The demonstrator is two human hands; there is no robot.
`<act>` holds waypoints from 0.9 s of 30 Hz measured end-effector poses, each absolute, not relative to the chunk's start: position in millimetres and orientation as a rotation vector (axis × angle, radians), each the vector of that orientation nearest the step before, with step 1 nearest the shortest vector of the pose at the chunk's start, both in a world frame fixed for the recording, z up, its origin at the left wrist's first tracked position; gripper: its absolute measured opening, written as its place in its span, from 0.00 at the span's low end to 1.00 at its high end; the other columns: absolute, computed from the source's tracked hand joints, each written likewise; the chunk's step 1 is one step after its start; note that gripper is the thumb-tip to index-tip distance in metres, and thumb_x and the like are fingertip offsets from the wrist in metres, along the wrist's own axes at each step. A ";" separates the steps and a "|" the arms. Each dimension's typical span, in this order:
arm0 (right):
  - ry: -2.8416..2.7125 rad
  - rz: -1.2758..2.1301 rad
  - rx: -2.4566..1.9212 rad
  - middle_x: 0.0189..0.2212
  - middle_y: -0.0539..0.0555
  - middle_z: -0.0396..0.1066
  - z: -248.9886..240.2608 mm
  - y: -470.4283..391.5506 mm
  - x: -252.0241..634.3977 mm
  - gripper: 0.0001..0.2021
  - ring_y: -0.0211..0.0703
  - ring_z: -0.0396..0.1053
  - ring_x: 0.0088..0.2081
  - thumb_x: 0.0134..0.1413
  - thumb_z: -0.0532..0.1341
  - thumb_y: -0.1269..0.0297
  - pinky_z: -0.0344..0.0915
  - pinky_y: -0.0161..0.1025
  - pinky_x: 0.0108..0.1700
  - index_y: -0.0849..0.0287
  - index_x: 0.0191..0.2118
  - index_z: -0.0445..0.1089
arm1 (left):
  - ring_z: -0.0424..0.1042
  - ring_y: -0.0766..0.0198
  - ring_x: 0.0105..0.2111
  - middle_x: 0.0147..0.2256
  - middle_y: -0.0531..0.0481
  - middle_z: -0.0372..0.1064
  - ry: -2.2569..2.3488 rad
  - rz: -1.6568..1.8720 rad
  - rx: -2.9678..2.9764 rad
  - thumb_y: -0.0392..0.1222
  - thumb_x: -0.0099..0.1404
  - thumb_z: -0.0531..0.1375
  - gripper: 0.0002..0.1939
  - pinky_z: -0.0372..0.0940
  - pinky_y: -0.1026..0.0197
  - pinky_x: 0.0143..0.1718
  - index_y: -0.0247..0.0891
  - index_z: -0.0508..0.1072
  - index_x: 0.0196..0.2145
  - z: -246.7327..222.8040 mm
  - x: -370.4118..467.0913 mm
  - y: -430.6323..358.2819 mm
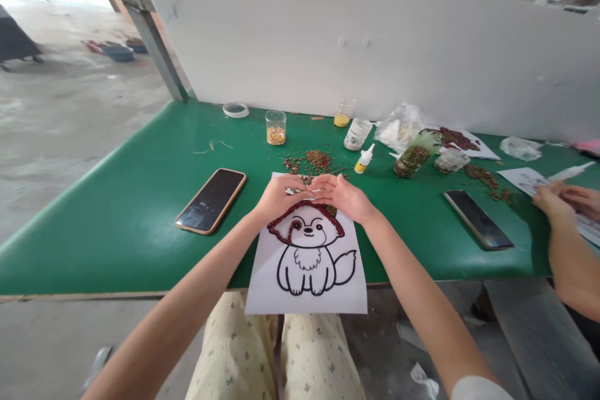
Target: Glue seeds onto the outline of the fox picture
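Observation:
A white sheet [307,297] with a line drawing of a seated animal lies on the green table, its lower end past the front edge. Dark red pieces cover part of the head outline. My left hand [285,195] and my right hand [341,197] meet over the top of the sheet, fingers spread and pointing at each other, nothing visible held. Just beyond them are loose seeds [319,160] in red and green. What lies beneath the palms is hidden.
A phone [210,200] lies left, another phone [478,219] right. Behind stand a cup of corn kernels [276,129], a glue bottle [364,159], a clear cup [358,134] and a tilted jar [416,154]. Another person's hands [562,197] work at the far right.

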State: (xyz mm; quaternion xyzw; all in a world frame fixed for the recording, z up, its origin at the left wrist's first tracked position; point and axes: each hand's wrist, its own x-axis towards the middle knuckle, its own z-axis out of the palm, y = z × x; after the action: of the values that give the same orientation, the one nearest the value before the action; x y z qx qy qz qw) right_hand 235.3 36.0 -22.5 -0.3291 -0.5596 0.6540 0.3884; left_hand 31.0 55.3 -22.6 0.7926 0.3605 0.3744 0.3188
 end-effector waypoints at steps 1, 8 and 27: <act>-1.431 1.672 -0.853 0.49 0.56 0.73 -22.0 36.2 236.2 0.28 0.48 0.72 0.50 0.55 0.50 0.36 0.69 0.49 0.50 0.53 0.46 0.69 | 0.71 0.60 0.34 0.28 0.48 0.75 0.963 0.972 2.091 0.46 0.61 0.61 0.11 0.64 0.58 0.41 0.39 0.77 0.25 -22.4 29.6 56.0; -1.342 1.517 -0.965 0.39 0.56 0.77 -23.0 46.0 245.2 0.27 0.45 0.75 0.40 0.53 0.52 0.35 0.71 0.41 0.38 0.55 0.41 0.70 | 0.69 0.63 0.31 0.29 0.48 0.74 1.189 1.125 1.766 0.47 0.58 0.61 0.11 0.63 0.62 0.35 0.37 0.76 0.27 -25.2 15.6 70.6; -1.344 0.052 -1.679 0.52 0.67 0.65 -70.5 101.1 327.1 0.26 0.58 0.60 0.55 0.44 0.63 0.55 0.55 0.57 0.57 0.61 0.49 0.62 | 0.64 0.66 0.26 0.27 0.51 0.68 1.724 1.205 2.026 0.48 0.55 0.63 0.12 0.56 0.63 0.29 0.39 0.69 0.20 -37.4 -7.1 80.5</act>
State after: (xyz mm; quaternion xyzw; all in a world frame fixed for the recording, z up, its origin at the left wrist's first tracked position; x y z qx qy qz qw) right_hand 327.1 101.1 -70.5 -0.6868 -0.5496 0.0212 0.4752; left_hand -7.1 80.5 -37.4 0.6895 0.5867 0.4101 0.1103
